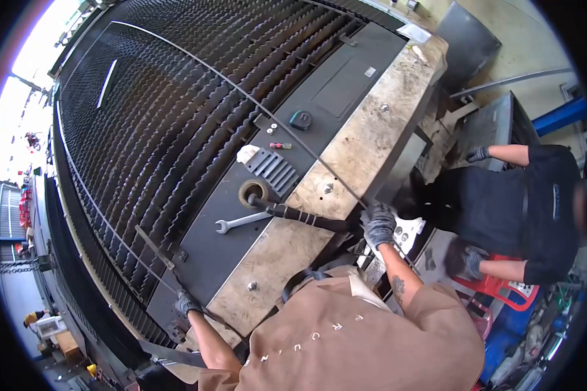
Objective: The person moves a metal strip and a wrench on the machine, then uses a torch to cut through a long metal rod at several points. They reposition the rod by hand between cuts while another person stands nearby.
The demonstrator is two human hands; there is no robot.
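My left hand (186, 304), in a grey work glove, is closed round the near-left stretch of a long thin metal strip (241, 91). At the right, my right hand (377, 225), also gloved, is wrapped round the strip where it crosses the pale, stained beam (388, 104). The strip runs far out over rows of wavy-edged metal slats (169, 124). Beside my right hand lies a black, tape-banded handle (310, 217). A combination wrench (242, 222) rests on the dark metal ledge (209, 242).
Near the ledge's middle are a round tape roll (253, 191), a ribbed grey metal piece (272, 171), a red-handled tool (280, 146) and a tape measure (301, 120). A co-worker (522, 208) in dark clothes stands close on the right, by a red plastic stool (512, 291).
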